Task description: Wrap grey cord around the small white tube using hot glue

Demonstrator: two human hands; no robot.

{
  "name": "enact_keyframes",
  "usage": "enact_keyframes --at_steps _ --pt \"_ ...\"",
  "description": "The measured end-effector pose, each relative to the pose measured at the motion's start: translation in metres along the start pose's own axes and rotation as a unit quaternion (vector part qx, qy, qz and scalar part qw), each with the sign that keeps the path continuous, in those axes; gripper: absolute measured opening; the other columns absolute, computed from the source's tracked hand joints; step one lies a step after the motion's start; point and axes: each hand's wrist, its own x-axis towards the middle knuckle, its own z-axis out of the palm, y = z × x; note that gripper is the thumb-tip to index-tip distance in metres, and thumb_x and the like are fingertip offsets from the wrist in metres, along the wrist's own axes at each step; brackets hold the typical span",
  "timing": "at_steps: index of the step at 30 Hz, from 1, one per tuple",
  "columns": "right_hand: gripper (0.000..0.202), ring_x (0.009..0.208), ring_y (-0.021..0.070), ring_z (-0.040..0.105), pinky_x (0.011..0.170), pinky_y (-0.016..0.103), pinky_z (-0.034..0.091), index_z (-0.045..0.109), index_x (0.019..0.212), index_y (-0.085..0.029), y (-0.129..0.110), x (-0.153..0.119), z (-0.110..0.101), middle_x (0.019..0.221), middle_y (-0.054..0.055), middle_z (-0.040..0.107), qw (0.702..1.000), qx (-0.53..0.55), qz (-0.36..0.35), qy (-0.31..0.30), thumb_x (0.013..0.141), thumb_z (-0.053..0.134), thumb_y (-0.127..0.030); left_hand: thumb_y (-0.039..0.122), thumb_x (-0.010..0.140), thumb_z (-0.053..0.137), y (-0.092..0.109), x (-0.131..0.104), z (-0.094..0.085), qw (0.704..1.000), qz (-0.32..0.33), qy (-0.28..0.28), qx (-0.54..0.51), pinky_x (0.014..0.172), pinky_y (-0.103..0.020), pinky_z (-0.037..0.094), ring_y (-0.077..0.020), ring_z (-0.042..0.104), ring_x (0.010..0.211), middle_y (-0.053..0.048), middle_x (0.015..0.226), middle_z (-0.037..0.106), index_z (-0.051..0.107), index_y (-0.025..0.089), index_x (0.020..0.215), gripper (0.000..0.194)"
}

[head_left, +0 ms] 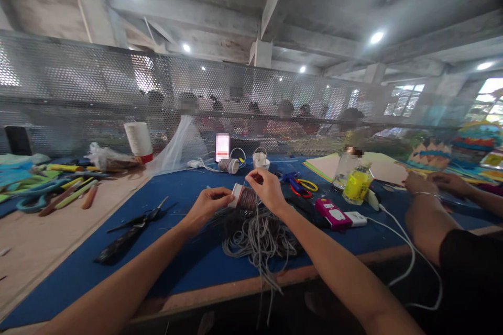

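Observation:
A spool of mottled thread [247, 199] with a white end is held over the blue table mat [173, 267]. My left hand [210, 204] pinches the spool's white left end between thumb and fingers. Above the spool's right side, my right hand [266, 187] is closed, fingertips together on what looks like a thin strand of thread. Grey cord [259, 238] lies in a loose, tangled heap below the spool, with strands hanging over the table's front edge. Behind the hands a second spool [228, 166] lies on its side near a lit phone [222, 147].
Black snips [135, 227] lie left; scissors and tools [58, 193] are at far left beside stacked cups [138, 141]. Right are blue-handled pliers [291, 180], a purple box [332, 213], a yellow bottle [357, 183], a white cable and another person's arms [426, 214]. Mesh partition [98, 94] behind.

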Motion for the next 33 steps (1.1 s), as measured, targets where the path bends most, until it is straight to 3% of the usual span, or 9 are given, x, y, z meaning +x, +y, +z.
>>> enact_keyframes --at_steps 33 --pt "0.017 0.066 0.0128 0.057 0.061 0.021 0.039 0.066 0.078 -0.02 0.008 0.0005 0.0037 0.071 0.0 0.064 0.999 -0.017 0.028 -0.031 0.082 0.058 -0.034 0.032 0.079 0.064 -0.0009 -0.0014 -0.0007 0.999 0.007 -0.034 -0.014 0.066 -0.027 0.034 -0.0145 0.049 0.069 0.001 0.069 0.057 0.067 0.015 0.072 0.019"
